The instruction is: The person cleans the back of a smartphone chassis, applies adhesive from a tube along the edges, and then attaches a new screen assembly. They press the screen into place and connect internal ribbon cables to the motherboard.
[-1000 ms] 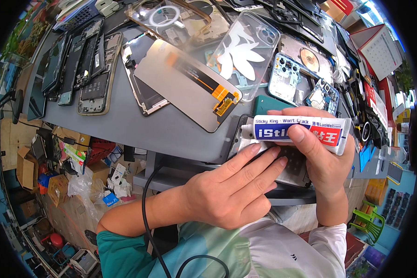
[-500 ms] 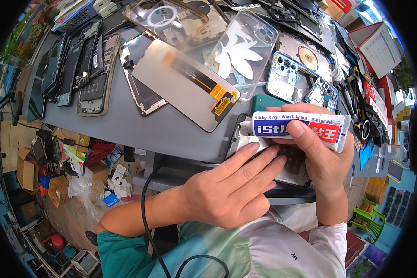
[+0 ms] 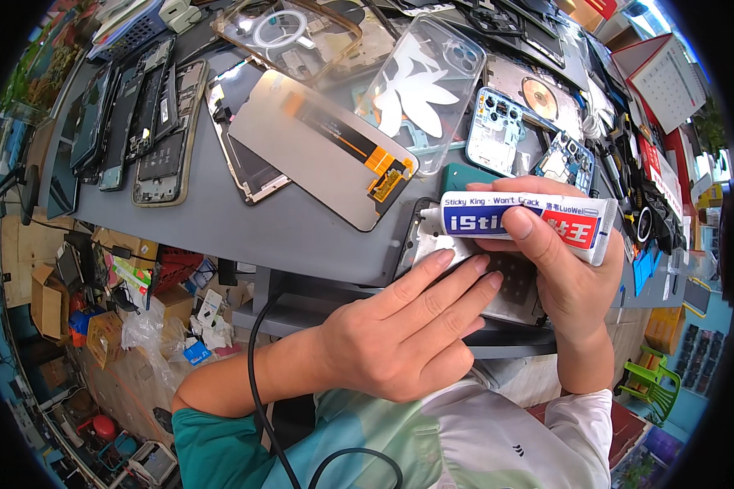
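The tube (image 3: pixel 483 217) points left, clamped in the fingers of the right hand (image 3: pixel 577 281), left hand (image 3: pixel 404 341) palm-down, fingers apart.

The white, blue and red squeeze tube (image 3: pixel 475 220) is showing a smooth, softly glossy skin. Beneath it, the dark-edged rectangular phone frame (image 3: pixel 514 306) is showing dull silver metal. The flat silver-grey rectangular display panel (image 3: pixel 298 163) is looking smooth and satin, its orange ribbon connector (image 3: pixel 391 179) shining like plastic film. The clear plastic phone case with white petals (image 3: pixel 420 98) is gleaming. The broad grey desk (image 3: pixel 294 240) is looking smooth and matt; the white-and-green cloth shirt (image 3: pixel 481 432) is looking soft and matt.
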Available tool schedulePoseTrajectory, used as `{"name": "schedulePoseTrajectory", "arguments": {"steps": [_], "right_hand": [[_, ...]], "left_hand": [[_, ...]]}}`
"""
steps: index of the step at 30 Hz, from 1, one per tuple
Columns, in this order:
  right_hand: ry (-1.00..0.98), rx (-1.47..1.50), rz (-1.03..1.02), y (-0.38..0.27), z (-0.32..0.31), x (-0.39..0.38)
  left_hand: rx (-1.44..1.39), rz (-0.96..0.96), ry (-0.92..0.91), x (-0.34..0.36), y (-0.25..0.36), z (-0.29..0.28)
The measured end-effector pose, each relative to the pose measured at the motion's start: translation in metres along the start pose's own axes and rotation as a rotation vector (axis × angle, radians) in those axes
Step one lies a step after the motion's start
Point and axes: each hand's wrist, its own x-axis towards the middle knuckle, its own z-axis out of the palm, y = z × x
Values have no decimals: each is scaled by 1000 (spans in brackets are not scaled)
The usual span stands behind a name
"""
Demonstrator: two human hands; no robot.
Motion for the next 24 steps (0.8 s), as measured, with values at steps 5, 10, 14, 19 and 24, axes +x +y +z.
{"name": "schedulePoseTrajectory", "arguments": {"steps": [5,10,14,19,24], "right_hand": [[-2,4,16,-1,0,0],[3,4,13,-1,1,1],[4,15,21,0,1,1],[17,30,23,0,2,1],[20,37,12,1,2,1]], "left_hand": [[6,0,-8,1,0,-1],[8,-1,-6,-1,-1,1],[9,-4,-9,0,0,0],[18,-1,-6,1,0,1],[21,2,-15,1,0,-1]]}}
